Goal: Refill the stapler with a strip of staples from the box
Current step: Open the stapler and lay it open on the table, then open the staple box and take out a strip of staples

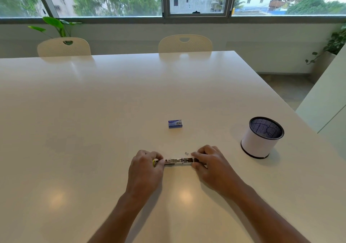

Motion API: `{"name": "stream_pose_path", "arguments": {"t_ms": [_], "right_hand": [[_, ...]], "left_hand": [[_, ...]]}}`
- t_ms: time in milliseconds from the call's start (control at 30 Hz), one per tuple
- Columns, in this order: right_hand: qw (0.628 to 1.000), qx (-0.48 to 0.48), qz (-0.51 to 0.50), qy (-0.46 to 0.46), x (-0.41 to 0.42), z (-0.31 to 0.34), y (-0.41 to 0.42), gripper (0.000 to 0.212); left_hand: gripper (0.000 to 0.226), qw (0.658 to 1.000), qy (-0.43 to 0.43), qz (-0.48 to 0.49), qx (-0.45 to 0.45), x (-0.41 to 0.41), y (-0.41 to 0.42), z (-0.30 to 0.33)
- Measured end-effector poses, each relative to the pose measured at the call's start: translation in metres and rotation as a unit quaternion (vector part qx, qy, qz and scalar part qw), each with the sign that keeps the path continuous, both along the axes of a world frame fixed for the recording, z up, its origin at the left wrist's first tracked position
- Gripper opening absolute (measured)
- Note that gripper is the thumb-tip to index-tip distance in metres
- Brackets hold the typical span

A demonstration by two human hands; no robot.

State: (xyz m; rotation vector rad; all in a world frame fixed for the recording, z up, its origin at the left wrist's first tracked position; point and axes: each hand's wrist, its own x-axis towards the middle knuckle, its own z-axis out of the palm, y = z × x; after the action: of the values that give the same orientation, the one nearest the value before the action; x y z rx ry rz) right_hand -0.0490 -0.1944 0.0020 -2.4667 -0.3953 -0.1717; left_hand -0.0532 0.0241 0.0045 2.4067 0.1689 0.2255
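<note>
A small stapler point(178, 161) lies flat on the white table point(93, 111), opened out so its metal channel shows between my hands. My left hand point(145, 169) grips its yellow-green end. My right hand point(210, 163) holds the other end. A tiny pale piece, perhaps staples point(186, 153), lies just beyond the stapler by my right fingers. The blue staple box point(175, 123) sits closed on the table farther back, apart from both hands.
A round mesh pen holder point(262, 137) with a white band stands to the right, near the table's right edge. Two cream chairs point(185, 43) are pushed in at the far side. Plants stand by the window wall.
</note>
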Motion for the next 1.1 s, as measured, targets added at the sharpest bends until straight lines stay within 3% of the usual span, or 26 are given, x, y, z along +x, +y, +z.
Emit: {"name": "stream_pose_path", "arguments": {"t_ms": [167,333,500,700,800,967,1100], "right_hand": [[0.999,0.021,-0.017,0.017,0.019,0.014,0.007,0.026],[0.994,-0.072,0.052,0.065,0.044,0.025,0.012,0.037],[0.986,-0.121,0.092,0.062,0.056,0.028,0.010,0.022],[0.987,-0.116,0.098,0.052,0.054,0.028,0.011,0.019],[0.994,-0.090,0.058,0.038,0.048,0.035,0.005,0.020],[0.994,0.001,-0.078,-0.075,0.035,0.079,-0.034,0.012],[0.973,-0.018,-0.205,-0.110,0.030,0.114,-0.086,0.012]], "left_hand": [[0.009,1.000,-0.029,0.008,-0.002,0.008,0.000,-0.005],[0.012,0.996,-0.074,-0.013,-0.038,0.025,-0.002,-0.005],[0.015,0.993,-0.095,-0.042,-0.060,0.042,-0.003,-0.009],[0.015,0.990,-0.117,-0.042,-0.062,0.051,-0.004,-0.015],[0.016,0.989,-0.129,-0.043,-0.058,0.052,-0.003,-0.017],[0.016,0.988,-0.134,-0.049,-0.058,0.052,-0.003,-0.019],[0.014,0.988,-0.134,-0.055,-0.054,0.054,-0.003,-0.019]]}}
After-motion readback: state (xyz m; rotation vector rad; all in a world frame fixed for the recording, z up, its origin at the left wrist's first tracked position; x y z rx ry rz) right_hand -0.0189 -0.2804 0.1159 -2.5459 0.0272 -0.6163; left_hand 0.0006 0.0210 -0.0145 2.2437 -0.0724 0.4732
